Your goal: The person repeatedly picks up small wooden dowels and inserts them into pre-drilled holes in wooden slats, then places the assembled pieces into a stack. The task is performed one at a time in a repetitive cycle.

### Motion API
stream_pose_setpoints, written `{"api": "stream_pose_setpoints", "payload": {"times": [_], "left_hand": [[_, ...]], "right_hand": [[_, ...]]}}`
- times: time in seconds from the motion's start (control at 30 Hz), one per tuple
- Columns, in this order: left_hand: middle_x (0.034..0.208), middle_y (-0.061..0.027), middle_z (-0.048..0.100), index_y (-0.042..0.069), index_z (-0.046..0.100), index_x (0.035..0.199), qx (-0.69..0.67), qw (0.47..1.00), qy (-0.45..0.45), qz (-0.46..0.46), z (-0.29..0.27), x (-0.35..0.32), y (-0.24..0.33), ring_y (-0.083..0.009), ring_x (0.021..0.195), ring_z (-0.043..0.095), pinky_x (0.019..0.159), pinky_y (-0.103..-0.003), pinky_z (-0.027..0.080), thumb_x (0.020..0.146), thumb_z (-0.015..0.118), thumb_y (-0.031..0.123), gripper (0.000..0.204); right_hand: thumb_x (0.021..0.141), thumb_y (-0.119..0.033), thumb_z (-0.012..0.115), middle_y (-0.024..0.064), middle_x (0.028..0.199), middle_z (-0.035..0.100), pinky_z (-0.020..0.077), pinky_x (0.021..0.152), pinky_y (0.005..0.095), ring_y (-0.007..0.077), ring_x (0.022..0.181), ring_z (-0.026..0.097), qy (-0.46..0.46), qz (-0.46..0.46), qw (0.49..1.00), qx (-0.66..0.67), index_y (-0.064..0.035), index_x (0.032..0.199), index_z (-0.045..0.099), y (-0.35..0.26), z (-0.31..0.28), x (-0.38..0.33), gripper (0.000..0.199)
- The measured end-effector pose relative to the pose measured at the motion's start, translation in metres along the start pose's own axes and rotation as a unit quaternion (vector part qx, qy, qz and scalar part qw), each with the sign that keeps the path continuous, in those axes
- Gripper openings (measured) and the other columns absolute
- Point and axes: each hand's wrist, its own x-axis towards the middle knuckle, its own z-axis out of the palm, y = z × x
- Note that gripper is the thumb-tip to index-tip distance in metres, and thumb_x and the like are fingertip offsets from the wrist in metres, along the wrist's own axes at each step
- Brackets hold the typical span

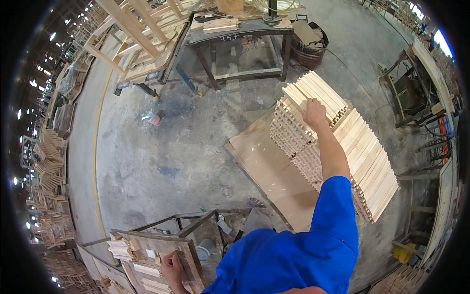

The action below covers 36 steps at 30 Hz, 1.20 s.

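A worker in a blue short-sleeved shirt reaches the right hand (314, 111) out to a tall crosswise stack of pale, short, square-cut wooden slats (313, 105), fingers curled over the end of one slat on the top layer; whether that slat is gripped or only touched cannot be told from this angle. The stack stands on flat light-brown boards (267, 161) laid on the floor, just beside a second, longer stack of pale slats (372, 161).

The left hand (172, 267) rests low at the frame's edge, fingers closed around a small wooden block on a rough wooden workbench (147, 245) strewn with short offcuts.

The slats look light, stiff and dry, smooth enough to slide over one another; a hold near the end of a single piece, or around the middle of a small bundle, seems the safest, since the loose crosswise layers could topple if nudged sideways.

The floor is worn grey concrete (161, 147) with a painted yellow line. A dark metal table (245, 39) and pale wooden frames (137, 34) stand behind; more stacked timber lines the dim hall at left.
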Motion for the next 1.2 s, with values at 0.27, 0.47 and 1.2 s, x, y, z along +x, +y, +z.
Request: {"api": "stream_pose_setpoints", "payload": {"times": [0.27, 0.47, 1.2], "left_hand": [[0.078, -0.0136, 0.071, -0.002, 0.072, 0.101, -0.020, 0.998, -0.049, -0.034, 0.004, 0.007, 0.013, -0.0214, 0.068, 0.067, 0.064, -0.037, 0.053, 0.094, 0.073, 0.014, 0.018], [0.082, -0.0174, 0.072, -0.003, 0.072, 0.099, 0.023, 0.999, -0.049, -0.005, 0.013, 0.009, 0.017, -0.0273, 0.071, 0.069, 0.070, -0.040, 0.055, 0.091, 0.073, 0.011, 0.016], [0.088, -0.0169, 0.074, -0.002, 0.072, 0.105, -0.012, 0.997, -0.071, 0.011, 0.025, -0.004, -0.019, -0.0295, 0.078, 0.073, 0.074, -0.039, 0.057, 0.089, 0.075, 0.005, 0.018]], "right_hand": [[0.092, -0.039, 0.076, 0.0161, 0.125, 0.063, 0.0544, 0.093, 0.0496, 0.0332, 0.118, 0.064, 0.011, 0.013, 1.000, -0.017, -0.0021, 0.125, 0.061, 0.005, 0.017, 0.014, 0.052], [0.092, -0.037, 0.076, 0.0146, 0.122, 0.062, 0.0539, 0.091, 0.0479, 0.0319, 0.117, 0.063, 0.051, 0.002, 0.998, -0.024, -0.0032, 0.124, 0.062, 0.010, 0.023, 0.008, 0.049], [0.084, -0.005, 0.068, 0.0102, 0.115, 0.059, 0.0474, 0.090, 0.0494, 0.0320, 0.115, 0.058, 0.168, 0.042, 0.985, -0.013, -0.0136, 0.119, 0.062, 0.005, 0.048, -0.025, 0.036]]}}
